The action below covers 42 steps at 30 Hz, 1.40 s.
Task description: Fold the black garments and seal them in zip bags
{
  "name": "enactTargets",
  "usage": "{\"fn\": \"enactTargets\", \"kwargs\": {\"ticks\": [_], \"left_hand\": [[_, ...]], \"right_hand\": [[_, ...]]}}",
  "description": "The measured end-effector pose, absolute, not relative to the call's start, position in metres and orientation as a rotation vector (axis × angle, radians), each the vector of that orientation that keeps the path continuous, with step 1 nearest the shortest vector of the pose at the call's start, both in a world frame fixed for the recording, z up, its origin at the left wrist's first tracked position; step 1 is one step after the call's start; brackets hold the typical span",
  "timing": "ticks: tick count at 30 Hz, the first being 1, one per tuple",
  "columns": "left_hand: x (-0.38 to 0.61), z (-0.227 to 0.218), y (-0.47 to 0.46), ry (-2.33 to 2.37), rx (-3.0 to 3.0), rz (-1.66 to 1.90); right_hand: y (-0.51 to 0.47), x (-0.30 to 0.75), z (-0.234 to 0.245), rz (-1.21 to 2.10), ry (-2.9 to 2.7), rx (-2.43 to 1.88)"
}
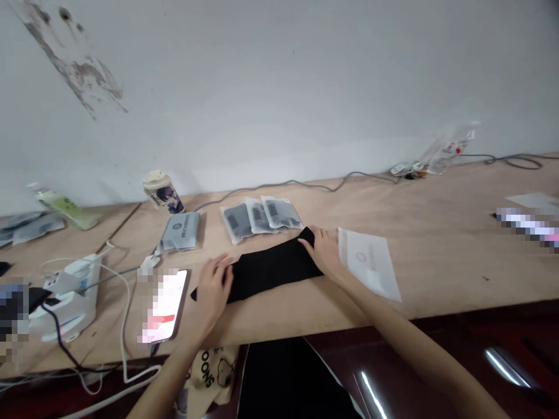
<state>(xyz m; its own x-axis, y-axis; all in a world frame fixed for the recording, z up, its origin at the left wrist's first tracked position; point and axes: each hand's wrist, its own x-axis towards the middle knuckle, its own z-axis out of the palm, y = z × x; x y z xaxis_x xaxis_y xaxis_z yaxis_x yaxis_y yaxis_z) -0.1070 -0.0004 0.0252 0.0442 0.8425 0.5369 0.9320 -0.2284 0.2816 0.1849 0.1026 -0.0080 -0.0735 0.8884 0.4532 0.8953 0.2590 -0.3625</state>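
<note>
A long black cloth piece (273, 269) lies flat on the wooden table (437, 256). My left hand (212, 291) rests on its left end, fingers curled over the edge. My right hand (323, 251) presses on its right end, fingers closed on the corner. Just right of that hand lies an empty clear plastic bag (371, 262) with a round logo. Three bagged dark items (259, 218) lie in a fanned row behind the cloth.
A phone (165, 304) lies left of my left hand. Behind it are a grey packet (181, 231), a lidded paper cup (163, 192) and a green bottle (65, 208). White chargers and cables (72, 297) crowd the left; a cable (305, 185) runs along the wall.
</note>
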Motion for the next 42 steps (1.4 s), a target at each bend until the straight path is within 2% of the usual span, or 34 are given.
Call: {"fn": "enactTargets", "kwargs": {"ticks": [4,7,9,15,19,21,28,34,42], "left_hand": [[-0.147,0.037,-0.003,-2.438,-1.947,-0.825],[-0.169,0.045,0.002,-2.827,-2.107,-0.564],[-0.177,0.054,0.006,-2.905,-2.238,-0.511],[-0.174,0.075,0.006,-2.891,-2.285,-0.568],[-0.169,0.074,0.007,-2.919,-2.351,-0.809],[-0.168,0.072,0.013,-2.956,-2.410,-0.808],[-0.173,0.064,0.040,-2.865,-2.828,-0.399],[-0.176,0.060,0.048,-2.632,-2.447,0.048],[-0.161,0.060,0.057,-2.513,-2.176,0.244]], "right_hand": [[0.058,0.170,-0.012,0.121,-2.254,-1.333],[0.038,0.163,-0.020,0.145,-2.425,-1.290],[0.035,0.163,-0.024,0.147,-2.479,-1.286],[0.039,0.169,-0.024,0.163,-2.502,-1.268],[0.037,0.168,-0.022,0.173,-2.498,-1.275],[0.036,0.168,-0.021,0.174,-2.506,-1.287],[0.035,0.167,-0.021,0.160,-2.487,-1.287],[0.035,0.167,-0.025,0.144,-2.475,-1.283],[0.035,0.166,-0.024,0.140,-2.498,-1.316]]}}
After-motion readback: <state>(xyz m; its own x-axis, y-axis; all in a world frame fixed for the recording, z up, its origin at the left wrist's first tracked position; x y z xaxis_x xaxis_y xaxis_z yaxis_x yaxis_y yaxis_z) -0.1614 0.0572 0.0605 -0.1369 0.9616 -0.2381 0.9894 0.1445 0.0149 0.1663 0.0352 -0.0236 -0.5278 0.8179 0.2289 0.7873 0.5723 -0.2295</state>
